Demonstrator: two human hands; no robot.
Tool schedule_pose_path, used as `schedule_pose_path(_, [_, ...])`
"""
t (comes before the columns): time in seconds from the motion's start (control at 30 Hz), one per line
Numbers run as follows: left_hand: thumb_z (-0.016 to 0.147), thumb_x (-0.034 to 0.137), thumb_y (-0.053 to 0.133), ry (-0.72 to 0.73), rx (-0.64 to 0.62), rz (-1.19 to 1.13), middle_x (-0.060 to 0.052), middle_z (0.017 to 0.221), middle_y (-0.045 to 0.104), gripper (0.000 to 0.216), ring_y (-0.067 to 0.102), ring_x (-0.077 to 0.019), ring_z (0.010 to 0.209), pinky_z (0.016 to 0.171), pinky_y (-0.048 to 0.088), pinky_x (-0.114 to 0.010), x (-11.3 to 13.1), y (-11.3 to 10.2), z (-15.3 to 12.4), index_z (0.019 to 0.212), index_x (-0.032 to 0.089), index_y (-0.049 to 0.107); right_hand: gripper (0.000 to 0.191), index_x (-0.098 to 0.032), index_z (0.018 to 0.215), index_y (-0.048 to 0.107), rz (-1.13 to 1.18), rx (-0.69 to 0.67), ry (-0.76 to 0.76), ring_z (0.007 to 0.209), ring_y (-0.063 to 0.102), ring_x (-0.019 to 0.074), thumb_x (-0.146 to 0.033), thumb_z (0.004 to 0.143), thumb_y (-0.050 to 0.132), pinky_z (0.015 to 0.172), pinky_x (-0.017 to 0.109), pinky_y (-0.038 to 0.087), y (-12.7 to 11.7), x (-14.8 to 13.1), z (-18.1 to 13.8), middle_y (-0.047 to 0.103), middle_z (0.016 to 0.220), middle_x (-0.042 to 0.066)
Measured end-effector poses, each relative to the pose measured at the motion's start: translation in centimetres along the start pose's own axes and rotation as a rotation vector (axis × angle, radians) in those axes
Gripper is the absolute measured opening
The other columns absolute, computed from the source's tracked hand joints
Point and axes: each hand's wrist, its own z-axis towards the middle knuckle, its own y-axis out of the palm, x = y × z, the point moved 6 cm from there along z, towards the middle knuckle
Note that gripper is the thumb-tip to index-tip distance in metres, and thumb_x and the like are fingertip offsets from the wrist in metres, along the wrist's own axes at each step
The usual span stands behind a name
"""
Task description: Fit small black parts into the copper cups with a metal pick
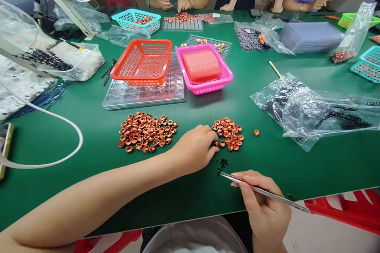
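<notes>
My left hand (194, 148) is closed, thumb and fingertips pinching a small copper-coloured cup-shaped ring (215, 144) at the edge of the right-hand pile of copper rings (230, 132). Metal tweezers (276, 197) are held in my right hand (264, 205), their tips pointing left beside a few tiny black pieces (223, 163) on the green table. Whether the tips grip a piece is too small to tell. A larger pile of copper rings (147, 130) lies left of my left hand, and a single copper ring (256, 132) sits apart to the right.
Behind the piles stand a red basket (141, 63) on clear plastic trays (142, 101) and a pink basket (204, 86) holding pink foam. Plastic bags (308, 106) with black parts lie right. A white cable (74, 126) loops at left. Other people work across the table.
</notes>
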Motion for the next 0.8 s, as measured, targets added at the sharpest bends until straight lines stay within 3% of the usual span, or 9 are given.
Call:
schedule_pose_path(0.47, [0.086, 0.009, 0.045, 0.041, -0.014, 0.146, -0.008, 0.082, 0.059, 0.013, 0.054, -0.0216, 0.079, 0.070, 0.047, -0.033, 0.8, 0.5, -1.6, 0.087, 0.013, 0.057, 0.022, -0.021, 0.098, 0.061, 0.012, -0.022, 0.009, 0.084, 0.068, 0.0209, -0.005, 0.083, 0.060, 0.062, 0.034, 0.062, 0.0, 0.1, 0.0, 0.069, 0.092, 0.005])
schedule_pose_path(0.63, [0.089, 0.003, 0.040, 0.205, -0.042, 0.154, -0.009, 0.091, 0.062, 0.021, 0.054, -0.0207, 0.084, 0.070, 0.048, -0.031, 1.4, 1.0, -4.0, 0.090, 0.015, 0.057, 0.022, -0.019, 0.097, 0.061, 0.021, -0.023, -0.001, 0.082, 0.067, 0.0205, -0.003, 0.082, 0.060, 0.063, 0.034, 0.061, 0.0, -0.1, 0.1, 0.069, 0.092, 0.006])
schedule_pose_path(0.8, [0.090, 0.003, 0.042, 0.327, 0.075, 0.045, -0.009, 0.100, 0.066, 0.021, 0.056, -0.0210, 0.090, 0.074, 0.051, -0.032, 1.0, 1.2, -5.5, 0.095, 0.012, 0.059, 0.020, -0.017, 0.096, 0.062, 0.004, 0.007, 0.005, 0.079, 0.067, 0.0200, -0.003, 0.082, 0.061, 0.063, 0.033, 0.059, -0.1, -0.1, 0.0, 0.069, 0.092, 0.007])
